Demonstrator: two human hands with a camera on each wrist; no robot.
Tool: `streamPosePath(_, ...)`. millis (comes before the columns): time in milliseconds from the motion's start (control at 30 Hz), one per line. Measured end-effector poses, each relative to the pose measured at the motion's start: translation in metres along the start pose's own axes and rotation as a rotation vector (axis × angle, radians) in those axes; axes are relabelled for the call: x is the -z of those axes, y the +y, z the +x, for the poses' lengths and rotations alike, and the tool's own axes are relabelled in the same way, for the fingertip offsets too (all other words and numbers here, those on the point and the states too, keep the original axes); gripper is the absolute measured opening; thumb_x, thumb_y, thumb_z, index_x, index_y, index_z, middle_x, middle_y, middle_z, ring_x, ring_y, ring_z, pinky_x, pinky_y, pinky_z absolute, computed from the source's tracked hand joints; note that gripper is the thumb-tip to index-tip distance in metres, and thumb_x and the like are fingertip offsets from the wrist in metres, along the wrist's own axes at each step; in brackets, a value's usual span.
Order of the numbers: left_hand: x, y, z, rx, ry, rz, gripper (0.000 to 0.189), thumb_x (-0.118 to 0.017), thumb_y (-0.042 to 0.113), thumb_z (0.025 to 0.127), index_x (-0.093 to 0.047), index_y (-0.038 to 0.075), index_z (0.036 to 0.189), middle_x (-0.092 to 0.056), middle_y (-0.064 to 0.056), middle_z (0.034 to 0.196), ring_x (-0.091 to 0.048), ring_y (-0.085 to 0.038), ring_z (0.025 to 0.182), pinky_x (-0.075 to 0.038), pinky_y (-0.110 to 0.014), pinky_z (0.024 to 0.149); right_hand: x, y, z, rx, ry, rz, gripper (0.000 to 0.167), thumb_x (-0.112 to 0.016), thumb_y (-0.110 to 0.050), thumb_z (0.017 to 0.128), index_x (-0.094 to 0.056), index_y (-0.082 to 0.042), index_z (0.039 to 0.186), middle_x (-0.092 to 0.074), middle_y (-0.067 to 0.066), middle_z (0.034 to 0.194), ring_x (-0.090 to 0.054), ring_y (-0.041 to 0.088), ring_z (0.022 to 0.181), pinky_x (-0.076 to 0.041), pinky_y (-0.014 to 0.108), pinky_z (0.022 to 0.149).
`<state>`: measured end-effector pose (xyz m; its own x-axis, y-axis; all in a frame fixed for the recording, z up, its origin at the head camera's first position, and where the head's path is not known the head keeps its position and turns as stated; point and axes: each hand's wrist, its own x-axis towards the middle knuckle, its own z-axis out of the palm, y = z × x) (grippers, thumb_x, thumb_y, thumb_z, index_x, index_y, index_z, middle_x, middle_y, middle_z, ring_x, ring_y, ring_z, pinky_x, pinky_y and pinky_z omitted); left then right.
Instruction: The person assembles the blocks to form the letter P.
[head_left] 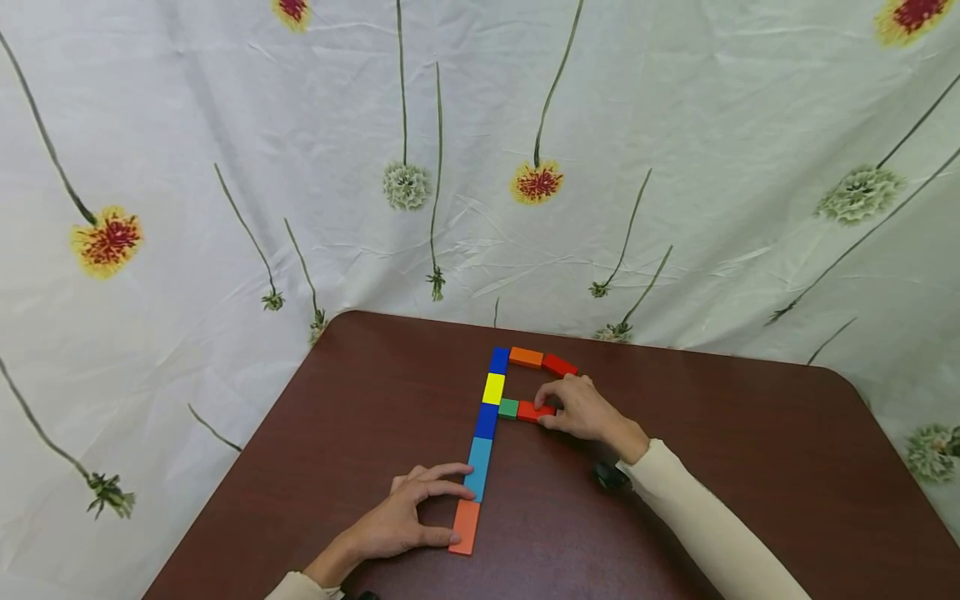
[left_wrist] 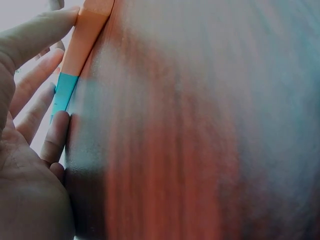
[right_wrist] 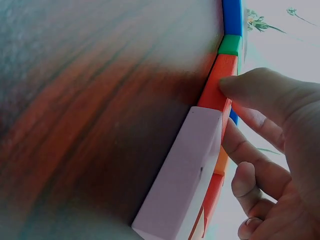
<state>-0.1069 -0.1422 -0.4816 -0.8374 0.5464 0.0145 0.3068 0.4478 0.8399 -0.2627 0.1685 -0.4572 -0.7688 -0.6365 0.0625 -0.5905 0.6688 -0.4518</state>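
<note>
In the head view, wooden blocks lie end to end in a column: a blue block, a yellow block, another blue block, a light blue block and a salmon-orange block. My left hand lays its thumb on the salmon-orange block, its extended fingers reaching the light blue one. To the right, a green block adjoins the column, followed by a red block. My right hand pinches that red block between thumb and fingers. A pale lilac block abuts it, hidden by the hand in the head view.
An orange block and a second red block run rightward from the column's far end. All lie on a dark reddish-brown table with rounded corners. Behind it hangs a white flower-print cloth.
</note>
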Motion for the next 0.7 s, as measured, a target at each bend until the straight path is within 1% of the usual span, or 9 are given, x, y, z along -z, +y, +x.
streamPosePath(300,0.003,0.002,0.003,0.003,-0.010,-0.001,0.040,-0.077,0.033,0.088,-0.069,0.030,0.126,-0.049,0.002,0.151,-0.041,-0.015,0.119,-0.017,-0.055,0.090,0.000,0.002,-0.002,-0.002,0.028,0.002,0.015,-0.081,-0.028,0.086,-0.075,-0.017,0.095,-0.069,-0.007,0.085,-0.046,0.013,0.079,-0.028,0.036,0.075)
streamPosePath(367,0.005,0.002,0.003,0.025,-0.017,-0.028,0.040,-0.077,0.033,0.088,-0.068,0.030,0.127,-0.049,0.003,0.151,-0.041,-0.019,0.126,-0.017,-0.059,0.095,0.002,0.003,-0.003,0.008,0.040,0.030,0.017,-0.080,-0.030,0.087,-0.075,-0.017,0.096,-0.070,-0.007,0.087,-0.049,0.011,0.078,-0.032,0.037,0.079)
streamPosePath(400,0.005,0.003,0.004,0.043,-0.019,-0.045,0.040,-0.077,0.033,0.088,-0.068,0.029,0.127,-0.048,0.003,0.152,-0.040,-0.020,0.129,-0.018,-0.059,0.099,0.004,0.003,-0.004,0.019,0.054,0.052,0.017,-0.079,-0.030,0.087,-0.075,-0.017,0.097,-0.072,-0.007,0.089,-0.050,0.011,0.079,-0.035,0.038,0.081)
streamPosePath(467,0.008,0.003,0.004,0.067,-0.018,-0.082,0.039,-0.074,0.031,0.091,-0.067,0.027,0.129,-0.047,0.002,0.152,-0.042,-0.021,0.133,-0.023,-0.054,0.108,0.010,0.002,-0.006,0.031,0.085,0.099,0.019,-0.077,-0.031,0.090,-0.076,-0.015,0.100,-0.074,-0.006,0.093,-0.053,0.011,0.080,-0.040,0.040,0.084)
streamPosePath(500,0.010,0.003,0.004,0.079,-0.012,-0.099,0.039,-0.072,0.031,0.093,-0.066,0.025,0.131,-0.047,0.001,0.153,-0.044,-0.023,0.132,-0.028,-0.048,0.109,0.013,0.002,-0.008,0.036,0.108,0.118,0.020,-0.075,-0.030,0.091,-0.076,-0.014,0.102,-0.074,-0.005,0.095,-0.055,0.012,0.081,-0.043,0.042,0.085)
streamPosePath(567,0.016,0.004,0.004,0.085,0.023,-0.103,0.037,-0.067,0.029,0.097,-0.065,0.022,0.133,-0.047,-0.002,0.153,-0.048,-0.022,0.130,-0.039,-0.037,0.105,0.022,0.002,-0.012,0.024,0.160,0.139,0.023,-0.070,-0.028,0.095,-0.074,-0.010,0.109,-0.074,0.000,0.102,-0.059,0.017,0.086,-0.047,0.043,0.086)
streamPosePath(600,0.019,0.006,0.005,0.084,0.052,-0.084,0.037,-0.065,0.028,0.098,-0.064,0.021,0.134,-0.048,-0.003,0.152,-0.050,-0.022,0.130,-0.043,-0.035,0.102,0.026,0.001,-0.014,0.011,0.187,0.144,0.026,-0.068,-0.027,0.097,-0.073,-0.008,0.114,-0.074,0.003,0.106,-0.060,0.021,0.091,-0.049,0.044,0.086)
streamPosePath(667,0.030,0.011,0.006,0.053,0.134,-0.008,0.036,-0.061,0.024,0.101,-0.062,0.017,0.136,-0.050,-0.007,0.151,-0.052,-0.027,0.130,-0.045,-0.041,0.103,0.035,0.004,-0.020,-0.024,0.239,0.131,0.032,-0.062,-0.026,0.100,-0.069,-0.005,0.123,-0.072,0.009,0.115,-0.061,0.030,0.102,-0.048,0.052,0.093)
streamPosePath(700,0.037,0.014,0.006,0.041,0.182,0.059,0.036,-0.060,0.023,0.101,-0.061,0.017,0.137,-0.051,-0.007,0.150,-0.051,-0.028,0.132,-0.043,-0.048,0.104,0.039,0.007,-0.023,-0.040,0.266,0.120,0.035,-0.060,-0.026,0.102,-0.066,-0.004,0.128,-0.070,0.011,0.121,-0.061,0.034,0.109,-0.045,0.056,0.097)
